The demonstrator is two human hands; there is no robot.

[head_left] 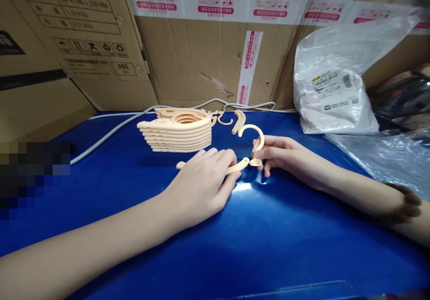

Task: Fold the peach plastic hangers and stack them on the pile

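Note:
My left hand (208, 179) is closed from above around a cream plastic hanger arm (239, 166), whose two ends stick out on either side of the fingers. Between the fingertips of my right hand (282, 156) is a cream hanger hook (257, 134), its curve pointing up and to the left. The flared base of the hook is right at the holed end of the hanger arm; whether they are joined I cannot tell. Behind my left hand stands a neat stack of cream hanger parts (178, 134). Loose hooks (225, 120) and short curved arms (238, 121) lie beyond the hook.
Cardboard boxes (201, 58) rise behind the blue table (255, 255). A grey-white cable (114, 141) runs along its back and left. A clear plastic bag with white contents (336, 93) stands at the back right, beside more plastic film (379, 156).

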